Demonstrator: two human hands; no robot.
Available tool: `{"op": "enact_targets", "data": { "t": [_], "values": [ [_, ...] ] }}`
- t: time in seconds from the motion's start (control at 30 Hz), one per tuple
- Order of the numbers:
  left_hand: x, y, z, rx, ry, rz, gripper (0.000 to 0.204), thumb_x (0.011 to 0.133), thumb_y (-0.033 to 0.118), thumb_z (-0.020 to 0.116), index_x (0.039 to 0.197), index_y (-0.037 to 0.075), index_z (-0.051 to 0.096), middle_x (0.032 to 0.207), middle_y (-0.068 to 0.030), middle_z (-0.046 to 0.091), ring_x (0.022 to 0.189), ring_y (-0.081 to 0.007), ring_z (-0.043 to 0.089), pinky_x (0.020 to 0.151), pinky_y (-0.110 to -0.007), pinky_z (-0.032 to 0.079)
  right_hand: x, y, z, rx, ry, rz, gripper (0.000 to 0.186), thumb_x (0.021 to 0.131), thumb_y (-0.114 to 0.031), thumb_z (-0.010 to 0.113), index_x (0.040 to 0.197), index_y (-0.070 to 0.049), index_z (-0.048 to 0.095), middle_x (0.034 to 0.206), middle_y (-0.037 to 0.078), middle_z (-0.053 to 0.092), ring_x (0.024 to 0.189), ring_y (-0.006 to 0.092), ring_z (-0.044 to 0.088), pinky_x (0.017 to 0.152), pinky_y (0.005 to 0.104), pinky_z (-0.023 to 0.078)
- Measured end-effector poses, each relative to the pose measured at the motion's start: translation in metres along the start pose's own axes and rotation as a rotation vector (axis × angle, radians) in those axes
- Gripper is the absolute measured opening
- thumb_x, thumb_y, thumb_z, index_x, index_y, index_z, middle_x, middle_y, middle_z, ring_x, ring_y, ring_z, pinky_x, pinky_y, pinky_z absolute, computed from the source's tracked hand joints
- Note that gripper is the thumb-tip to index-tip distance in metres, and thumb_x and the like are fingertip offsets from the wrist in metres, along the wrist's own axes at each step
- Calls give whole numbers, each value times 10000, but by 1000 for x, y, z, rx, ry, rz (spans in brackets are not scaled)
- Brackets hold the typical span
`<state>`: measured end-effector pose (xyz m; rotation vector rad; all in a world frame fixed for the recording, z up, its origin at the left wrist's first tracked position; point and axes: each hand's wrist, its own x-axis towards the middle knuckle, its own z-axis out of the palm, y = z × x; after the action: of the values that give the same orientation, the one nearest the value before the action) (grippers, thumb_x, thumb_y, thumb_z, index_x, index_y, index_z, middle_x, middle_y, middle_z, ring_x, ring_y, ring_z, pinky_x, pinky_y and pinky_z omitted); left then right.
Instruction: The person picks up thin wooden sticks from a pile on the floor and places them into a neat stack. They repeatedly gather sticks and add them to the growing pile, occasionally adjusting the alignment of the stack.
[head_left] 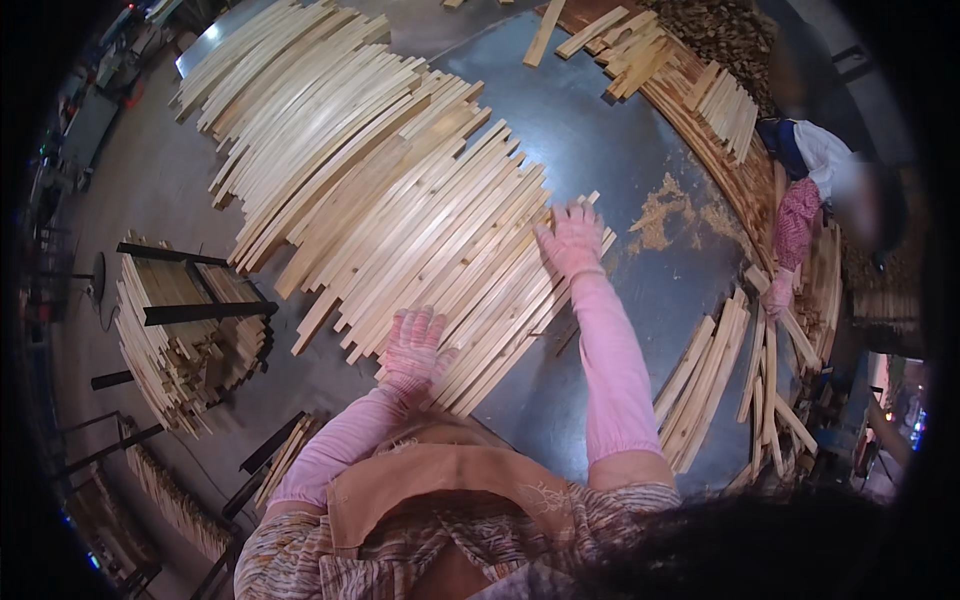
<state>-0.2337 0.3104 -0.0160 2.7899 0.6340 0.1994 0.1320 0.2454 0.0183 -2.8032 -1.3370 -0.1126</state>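
Loosely spread and laid flat, the left hand (415, 350) is rested on the near ends of a row of pale wooden strips (440, 250); the right hand (574, 240), its thumb held apart from the fingers, is laid over the row's right side, toward the far ends. The strips are ranged side by side from the near edge of the grey metal surface (540, 425) toward its far left corner. Loose strips (703, 385) are fanned at the near right corner. Off the left edge, more strips are held in a black metal rack (205, 313). A patch of sawdust (662, 215) is scattered between the right hand and the right edge, where brown boards (712, 158) are topped with short pale pieces (728, 112). Beyond, wood is touched by a co-worker's gloved hand (779, 295).
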Motion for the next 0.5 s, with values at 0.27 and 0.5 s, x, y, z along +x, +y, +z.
{"op": "enact_targets", "data": {
  "t": [0.27, 0.5],
  "values": [
    [10, 18, -19, -103, 34, -129, 624, 829, 388, 792, 1352, 94, 620, 1339, -161, 612, 1272, -369, 556, 1111, -548, 424, 24, 27, -38, 668, -242, 102, 517, 960, -483, 631, 1289, -92, 707, 1412, 167, 622, 1399, 386, 487, 1191, 412, 360],
    [58, 17, -65, -312, 112, -250, 353, 931, 229, 734, 1198, 9, 664, 1070, -226, 704, 981, -426, 679, 861, -491, 553, -106, 30, -29, 968, 36, 644, 755, 1019, -569, 509, 1529, -16, 455, 1452, 268, 574, 1308, 446, 569, 1102, 480, 426]
  ]
}}
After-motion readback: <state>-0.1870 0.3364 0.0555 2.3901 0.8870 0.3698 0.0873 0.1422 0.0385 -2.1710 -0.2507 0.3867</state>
